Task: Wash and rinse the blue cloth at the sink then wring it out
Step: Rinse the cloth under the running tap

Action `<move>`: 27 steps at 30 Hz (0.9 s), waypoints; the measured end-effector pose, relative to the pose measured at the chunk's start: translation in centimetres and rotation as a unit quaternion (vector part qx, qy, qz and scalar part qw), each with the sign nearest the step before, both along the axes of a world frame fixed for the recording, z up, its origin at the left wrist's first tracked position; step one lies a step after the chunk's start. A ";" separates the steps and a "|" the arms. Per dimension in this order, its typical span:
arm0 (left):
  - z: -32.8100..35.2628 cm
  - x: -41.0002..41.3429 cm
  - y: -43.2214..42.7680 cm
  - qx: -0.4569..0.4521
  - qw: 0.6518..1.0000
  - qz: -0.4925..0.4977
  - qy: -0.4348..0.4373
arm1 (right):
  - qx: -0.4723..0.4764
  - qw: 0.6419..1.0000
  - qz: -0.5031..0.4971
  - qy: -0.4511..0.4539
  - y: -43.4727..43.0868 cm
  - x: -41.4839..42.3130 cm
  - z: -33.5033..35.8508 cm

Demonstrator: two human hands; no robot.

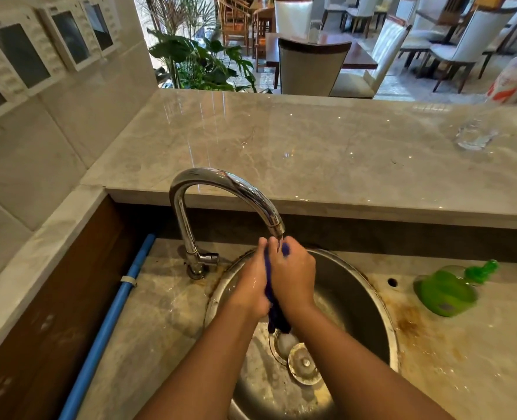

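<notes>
A: Where's the blue cloth (274,315)?
B: Btwn both palms, over the round steel sink (361,286), under the curved chrome tap (220,184). Long axis runs spout-to-drain, dark wet tail hanging down.
A: Hands?
B: Left hand (251,287) & right hand (293,277) pressed together, fingers curled on it. Most of the cloth is hidden.

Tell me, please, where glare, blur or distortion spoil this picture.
Head view: the wide-angle lens bows the grey marble counter; daylight glints on the curved chrome tap; the clear glass at far right is smeared; the dark blue cloth, gripped by left hand and right hand, looks sharp.
</notes>
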State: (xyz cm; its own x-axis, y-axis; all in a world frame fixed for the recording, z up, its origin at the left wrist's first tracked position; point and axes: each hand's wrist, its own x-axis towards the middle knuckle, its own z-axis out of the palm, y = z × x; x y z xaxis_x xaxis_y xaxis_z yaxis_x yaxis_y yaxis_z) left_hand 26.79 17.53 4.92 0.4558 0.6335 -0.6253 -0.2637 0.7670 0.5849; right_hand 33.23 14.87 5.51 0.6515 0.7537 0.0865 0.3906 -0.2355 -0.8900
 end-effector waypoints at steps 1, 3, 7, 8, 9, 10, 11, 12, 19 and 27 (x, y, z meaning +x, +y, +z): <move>0.2 -0.1 -0.1 0.003 1.000 -0.004 0.010 | -0.020 1.000 -0.009 0.011 0.3 1.0 -0.3; 0.5 -0.1 -0.2 0.029 0.999 -0.012 0.021 | -0.043 0.996 -0.035 0.066 0.8 2.5 -0.8; 0.5 -0.6 0.2 0.067 0.997 0.007 0.024 | -0.013 0.983 -0.087 0.163 0.8 2.8 -0.2; 0.6 -0.9 0.7 0.068 0.997 0.020 0.035 | 0.007 0.981 -0.087 0.175 0.4 2.5 0.2; 0.8 -1.2 1.2 0.066 0.996 0.030 0.047 | 0.028 0.980 -0.077 0.181 -0.1 2.2 0.7; 1.2 -1.4 1.6 0.059 0.996 0.033 0.056 | 0.046 0.981 -0.054 0.179 -0.6 1.6 1.0; 1.6 -1.5 1.8 0.047 0.996 0.037 0.065 | 0.060 0.984 -0.023 0.166 -1.2 0.9 1.3; 1.8 -1.3 1.9 0.040 0.996 0.038 0.076 | 0.070 0.987 0.011 0.147 -1.6 0.0 1.5; 0.8 0.5 -0.2 0.016 1.000 -0.006 0.019 | 0.022 1.000 -0.016 0.001 -0.2 0.2 0.4; 1.1 -0.2 0.6 0.074 0.997 0.008 0.031 | 0.002 0.993 -0.057 0.100 0.6 3.2 0.4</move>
